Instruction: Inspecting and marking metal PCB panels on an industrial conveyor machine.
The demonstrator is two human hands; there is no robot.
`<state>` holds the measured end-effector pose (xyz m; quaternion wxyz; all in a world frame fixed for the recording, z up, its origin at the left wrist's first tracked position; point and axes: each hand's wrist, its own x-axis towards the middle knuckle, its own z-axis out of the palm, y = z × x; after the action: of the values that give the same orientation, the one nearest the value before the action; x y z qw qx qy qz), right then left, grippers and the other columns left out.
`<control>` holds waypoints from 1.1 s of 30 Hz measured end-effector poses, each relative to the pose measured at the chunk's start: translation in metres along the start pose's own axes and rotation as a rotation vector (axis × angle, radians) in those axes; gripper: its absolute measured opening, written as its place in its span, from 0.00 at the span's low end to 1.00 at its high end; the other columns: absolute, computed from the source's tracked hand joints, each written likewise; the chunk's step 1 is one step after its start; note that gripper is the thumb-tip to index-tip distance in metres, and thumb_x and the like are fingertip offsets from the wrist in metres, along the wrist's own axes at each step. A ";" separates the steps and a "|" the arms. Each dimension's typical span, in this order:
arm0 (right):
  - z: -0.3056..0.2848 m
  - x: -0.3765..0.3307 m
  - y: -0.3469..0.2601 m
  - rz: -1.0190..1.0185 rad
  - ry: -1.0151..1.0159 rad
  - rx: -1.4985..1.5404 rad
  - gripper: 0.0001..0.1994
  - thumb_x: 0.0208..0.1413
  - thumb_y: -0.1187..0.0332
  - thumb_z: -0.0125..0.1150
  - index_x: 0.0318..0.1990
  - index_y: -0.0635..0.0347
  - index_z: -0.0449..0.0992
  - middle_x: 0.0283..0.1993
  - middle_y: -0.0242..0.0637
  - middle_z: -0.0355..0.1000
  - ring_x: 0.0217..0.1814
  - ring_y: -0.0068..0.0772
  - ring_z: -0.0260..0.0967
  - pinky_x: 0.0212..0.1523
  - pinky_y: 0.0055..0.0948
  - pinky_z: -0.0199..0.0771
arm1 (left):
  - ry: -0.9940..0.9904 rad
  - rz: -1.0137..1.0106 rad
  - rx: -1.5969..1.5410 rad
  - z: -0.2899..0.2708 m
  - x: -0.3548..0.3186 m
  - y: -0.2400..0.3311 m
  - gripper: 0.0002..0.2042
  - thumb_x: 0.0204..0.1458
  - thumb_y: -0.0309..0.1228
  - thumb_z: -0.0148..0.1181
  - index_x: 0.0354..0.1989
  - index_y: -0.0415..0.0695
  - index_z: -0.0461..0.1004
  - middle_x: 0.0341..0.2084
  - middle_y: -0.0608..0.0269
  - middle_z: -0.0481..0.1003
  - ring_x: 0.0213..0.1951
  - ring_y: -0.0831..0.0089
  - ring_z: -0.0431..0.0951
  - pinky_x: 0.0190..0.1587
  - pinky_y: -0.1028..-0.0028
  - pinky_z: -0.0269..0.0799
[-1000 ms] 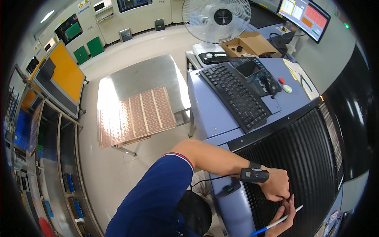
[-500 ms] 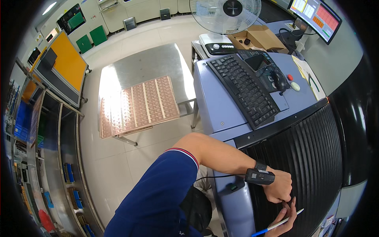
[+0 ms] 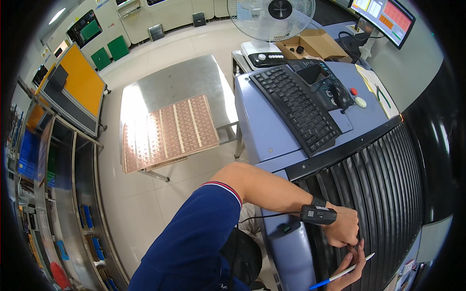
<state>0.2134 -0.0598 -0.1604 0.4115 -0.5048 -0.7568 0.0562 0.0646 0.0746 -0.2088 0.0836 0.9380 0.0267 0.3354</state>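
Observation:
My left hand [image 3: 342, 227] reaches in over a black ribbed bellows cover [image 3: 374, 194], its fingers curled closed. Whatever they may pinch is hidden. Strapped to that wrist is a black device [image 3: 318, 214] with a cable. Just below, my right hand [image 3: 350, 272] has its fingertips up against the left hand's fingers. A slim white and blue pen [image 3: 319, 284] lies slantwise in the right hand, its white end poking out past the fingers.
Beyond the cover, a blue-grey machine top carries a black keyboard [image 3: 296, 109], a mouse [image 3: 341, 97] and a fan [image 3: 272, 19]. Copper-coloured panels [image 3: 170, 128] lie stacked on a metal table [image 3: 179, 75]. A monitor [image 3: 386, 19] stands far right, metal shelving [image 3: 68, 184] at left.
The view has shifted slightly, and the bellows cover's ribs look more widely spread. Both hands keep nearly the same pose; the pen stays in the right hand.

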 end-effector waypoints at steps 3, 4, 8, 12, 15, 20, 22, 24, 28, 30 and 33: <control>-0.001 0.000 0.000 0.024 -0.004 -0.037 0.13 0.64 0.76 0.55 0.52 0.79 0.69 0.54 0.62 0.73 0.46 0.47 0.78 0.48 0.38 0.81 | 0.012 0.003 -0.015 0.002 0.000 -0.001 0.09 0.45 0.35 0.60 0.23 0.43 0.75 0.18 0.59 0.78 0.24 0.57 0.80 0.24 0.60 0.73; -0.001 0.001 -0.002 0.022 -0.007 -0.024 0.13 0.64 0.76 0.55 0.52 0.79 0.69 0.54 0.62 0.73 0.46 0.47 0.78 0.49 0.38 0.81 | 0.017 -0.003 -0.010 0.002 0.000 0.000 0.09 0.45 0.35 0.60 0.23 0.42 0.74 0.18 0.59 0.78 0.24 0.57 0.80 0.24 0.60 0.73; -0.001 0.003 -0.005 0.022 -0.016 0.003 0.13 0.64 0.76 0.55 0.52 0.79 0.69 0.54 0.62 0.73 0.47 0.48 0.78 0.50 0.39 0.80 | 0.004 -0.041 0.003 0.000 0.000 0.001 0.09 0.45 0.35 0.60 0.24 0.42 0.74 0.18 0.58 0.78 0.23 0.57 0.80 0.24 0.60 0.73; -0.001 0.001 -0.002 0.020 -0.019 0.003 0.14 0.64 0.76 0.55 0.52 0.79 0.69 0.54 0.63 0.73 0.48 0.49 0.78 0.51 0.39 0.80 | -0.011 -0.047 0.001 0.002 0.000 0.000 0.09 0.45 0.35 0.60 0.24 0.42 0.74 0.18 0.58 0.78 0.24 0.57 0.80 0.24 0.60 0.73; 0.000 0.000 0.002 0.001 0.000 0.012 0.14 0.64 0.75 0.55 0.52 0.79 0.69 0.53 0.63 0.73 0.48 0.49 0.78 0.51 0.39 0.80 | -0.010 -0.045 0.008 0.003 0.001 0.000 0.09 0.45 0.35 0.60 0.24 0.42 0.74 0.18 0.58 0.78 0.24 0.57 0.80 0.24 0.60 0.73; -0.001 0.001 -0.002 0.031 -0.010 0.006 0.14 0.64 0.75 0.56 0.52 0.79 0.70 0.54 0.62 0.73 0.48 0.48 0.78 0.51 0.39 0.80 | 0.000 -0.034 0.018 0.005 0.001 -0.001 0.09 0.45 0.35 0.60 0.25 0.42 0.75 0.19 0.58 0.78 0.24 0.57 0.80 0.24 0.61 0.73; -0.002 0.001 -0.002 0.041 -0.013 0.006 0.14 0.64 0.75 0.56 0.52 0.79 0.70 0.54 0.61 0.73 0.48 0.47 0.78 0.51 0.39 0.80 | -0.007 -0.039 0.013 0.004 0.001 -0.001 0.09 0.45 0.35 0.60 0.25 0.42 0.75 0.19 0.59 0.78 0.24 0.57 0.80 0.24 0.61 0.73; -0.002 0.001 -0.002 0.049 -0.016 0.007 0.14 0.64 0.75 0.56 0.52 0.79 0.70 0.55 0.60 0.73 0.48 0.47 0.78 0.51 0.38 0.80 | -0.025 -0.047 0.024 0.002 0.000 0.001 0.09 0.45 0.35 0.60 0.25 0.42 0.75 0.18 0.59 0.78 0.24 0.58 0.80 0.24 0.60 0.73; -0.002 0.002 -0.002 0.044 -0.022 0.012 0.14 0.64 0.75 0.56 0.52 0.79 0.70 0.55 0.59 0.73 0.47 0.45 0.78 0.51 0.38 0.80 | -0.033 -0.048 0.026 0.000 0.000 0.001 0.08 0.45 0.36 0.60 0.25 0.43 0.75 0.18 0.60 0.78 0.24 0.58 0.80 0.24 0.60 0.72; -0.002 0.001 -0.001 0.044 -0.021 0.015 0.14 0.64 0.75 0.56 0.52 0.79 0.70 0.55 0.58 0.73 0.48 0.45 0.78 0.51 0.38 0.80 | 0.014 -0.048 0.003 0.003 0.000 0.001 0.08 0.43 0.34 0.59 0.21 0.42 0.74 0.17 0.58 0.77 0.22 0.57 0.80 0.23 0.61 0.72; -0.001 0.001 -0.002 0.061 -0.013 0.030 0.14 0.64 0.75 0.56 0.52 0.79 0.70 0.55 0.59 0.73 0.47 0.45 0.78 0.51 0.38 0.80 | 0.035 -0.052 -0.006 0.004 0.000 0.001 0.08 0.43 0.33 0.59 0.19 0.42 0.74 0.16 0.56 0.77 0.22 0.57 0.80 0.23 0.62 0.73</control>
<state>0.2129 -0.0603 -0.1583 0.4123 -0.5210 -0.7427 0.0831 0.0669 0.0734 -0.2116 0.0946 0.9307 0.0515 0.3496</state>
